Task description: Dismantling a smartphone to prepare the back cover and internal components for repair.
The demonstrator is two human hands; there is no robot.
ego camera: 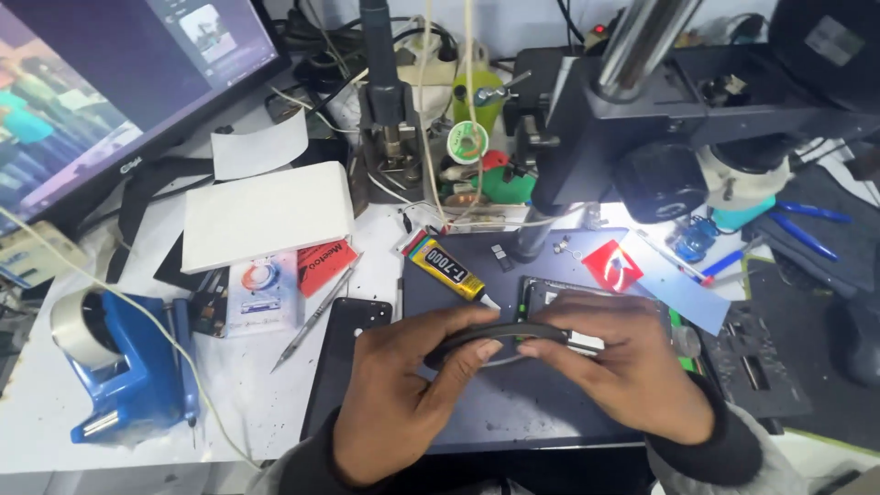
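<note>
1. A dark phone frame (500, 335) is held edge-on above a grey work mat (513, 412), pinched between the left hand (403, 394) and the right hand (623, 367); both hands are closed around it, thumbs and fingertips meeting along its lower edge
2. The frame is seen bowed slightly between the two grips; whether any part has been separated from it cannot be told
3. An opened phone body (550, 298) is left lying on the mat just behind the hands, judged still in pieces
4. A yellow-and-black glue tube (446, 269) is laid beside it, nozzle towards the hands; its cap cannot be made out
5. A black phone (344, 353), tweezers (312, 321), a blue tape dispenser (128, 367) and a microscope (678, 137) are ranged around
</note>
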